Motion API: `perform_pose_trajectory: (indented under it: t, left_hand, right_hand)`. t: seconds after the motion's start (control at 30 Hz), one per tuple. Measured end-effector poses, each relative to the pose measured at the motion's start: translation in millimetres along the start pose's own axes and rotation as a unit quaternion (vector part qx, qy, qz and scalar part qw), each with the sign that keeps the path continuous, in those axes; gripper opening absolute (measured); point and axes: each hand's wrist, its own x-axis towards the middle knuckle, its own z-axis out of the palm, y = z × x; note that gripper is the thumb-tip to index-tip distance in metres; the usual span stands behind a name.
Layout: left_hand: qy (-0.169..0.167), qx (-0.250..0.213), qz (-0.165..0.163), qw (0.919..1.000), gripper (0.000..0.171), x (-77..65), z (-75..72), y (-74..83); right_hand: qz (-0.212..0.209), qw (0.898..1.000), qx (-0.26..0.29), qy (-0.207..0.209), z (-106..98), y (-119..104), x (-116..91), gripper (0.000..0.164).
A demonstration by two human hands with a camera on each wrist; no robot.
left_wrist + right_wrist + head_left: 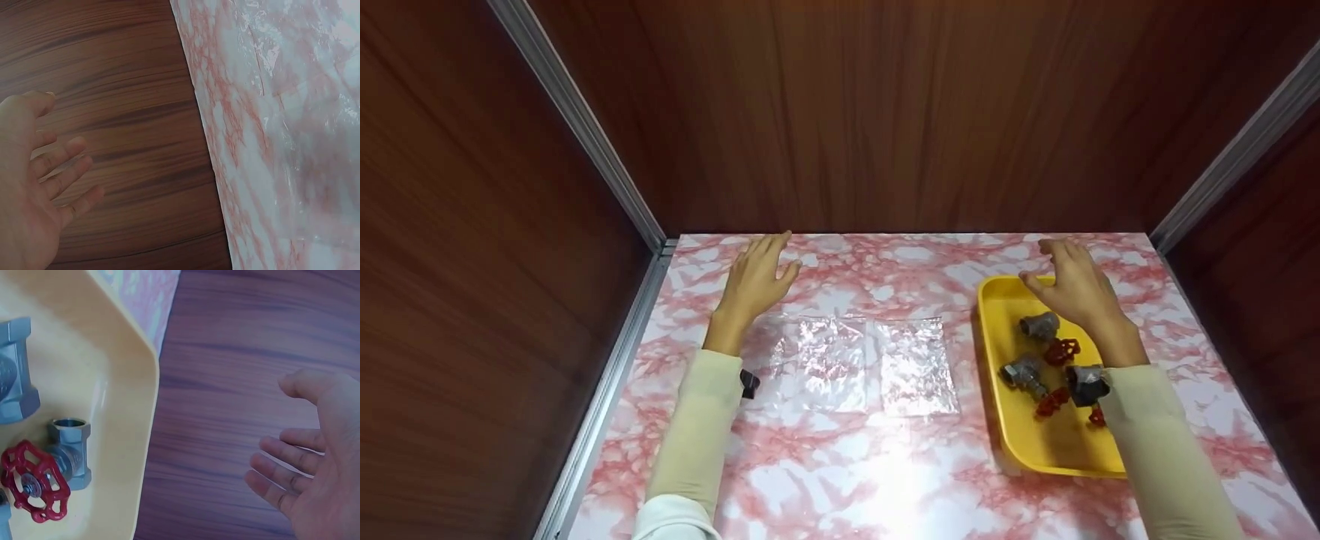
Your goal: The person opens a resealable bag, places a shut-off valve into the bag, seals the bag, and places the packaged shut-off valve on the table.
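My left hand (756, 276) hovers over the back left of the table with its fingers spread and nothing in them. Below and to its right lie flat clear plastic bags (911, 367), side by side; their exact number is hard to tell. Above the far part of a yellow tray (1012, 442) is my right hand (1078, 289), fingers loosely bent and holding nothing. In the tray sit several grey metal valves (1039, 326) with red handwheels (36, 484). The right forearm hides part of the tray. Both wrist views show the palms bare.
The table (810, 480) has a pink and white marbled top. Dark wood-grain panels (855, 120) stand behind it and at both sides, with metal corner posts (585, 127). A dark wrist device (749, 383) sits at the left sleeve.
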Motion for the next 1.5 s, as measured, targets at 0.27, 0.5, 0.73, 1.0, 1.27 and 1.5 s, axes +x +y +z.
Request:
perform_pose_trajectory:
  t: [0.27, 0.5, 0.73, 1.0, 1.27, 1.5]
  left_hand:
    - [0.019, -0.014, 0.006, 0.9997, 0.056, -8.8, 8.4, 1.4]
    - [0.02, -0.02, -0.004, 0.9996, 0.056, -15.6, 15.7, 1.0]
    - [0.021, -0.029, -0.018, 0.9992, 0.055, -22.9, 22.6, 2.0]
    - [0.03, -0.058, -0.021, 0.9977, 0.053, -28.9, 31.9, 5.8]
    - [0.05, -0.069, -0.002, 0.9964, 0.05, -34.4, 41.3, 13.3]
    - [0.046, -0.082, -0.017, 0.9954, 0.05, -38.9, 48.4, 21.8]
  right_hand:
    - [-0.018, 1.0, -0.001, 0.006, 7.8, -4.9, -5.7, 0.068]
    - [-0.035, 0.999, 0.017, 0.014, 12.2, -9.3, -11.0, 0.067]
    - [-0.065, 0.997, 0.011, 0.05, 21.6, -13.0, -15.6, 0.06]
    - [-0.086, 0.993, 0.016, 0.076, 29.0, -15.4, -21.0, 0.055]
    - [-0.065, 0.995, 0.024, 0.064, 35.7, -21.0, -26.9, 0.057]
    - [-0.079, 0.994, 0.03, 0.074, 43.2, -25.6, -30.4, 0.053]
